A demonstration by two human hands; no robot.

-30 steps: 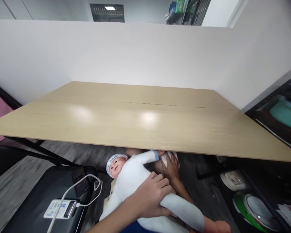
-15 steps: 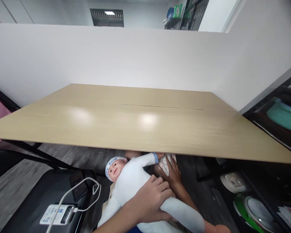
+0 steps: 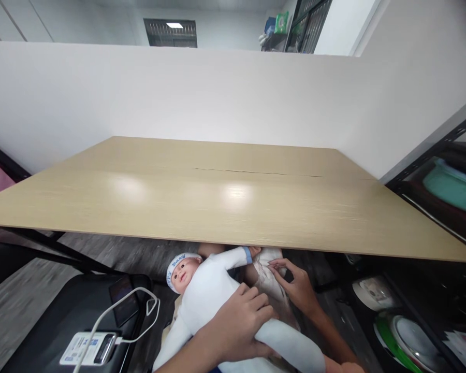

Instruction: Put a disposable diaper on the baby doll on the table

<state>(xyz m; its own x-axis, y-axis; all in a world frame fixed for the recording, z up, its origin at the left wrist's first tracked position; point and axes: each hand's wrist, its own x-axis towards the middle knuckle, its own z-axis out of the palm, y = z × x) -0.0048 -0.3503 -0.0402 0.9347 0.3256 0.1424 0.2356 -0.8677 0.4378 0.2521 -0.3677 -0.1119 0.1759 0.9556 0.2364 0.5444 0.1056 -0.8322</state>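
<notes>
A baby doll (image 3: 212, 287) in a white suit with blue cuffs and a white lettered headband lies face up across my lap, its head toward the left. My left hand (image 3: 246, 318) is wrapped round the doll's upper leg. To the right of the doll, my right hand (image 3: 295, 287) pinches pale, wrinkled fabric (image 3: 270, 274) over my leg between thumb and fingertips. One hand of the doll rests near that fabric, close under the table edge. The doll's lower body is partly hidden by my left hand and forearm.
A wooden table (image 3: 217, 207) extends over my knees to a white partition (image 3: 217, 93). On the left, a black chair (image 3: 58, 311) bears a white power bank (image 3: 89, 348) with a cable (image 3: 108, 309) and a dark phone-like slab (image 3: 123, 300). Shelves with a teal container (image 3: 454, 186) stand right.
My right hand has gone from lying spread on the pale fabric to pinching it, slightly further right. My left hand keeps its hold on the doll's leg.
</notes>
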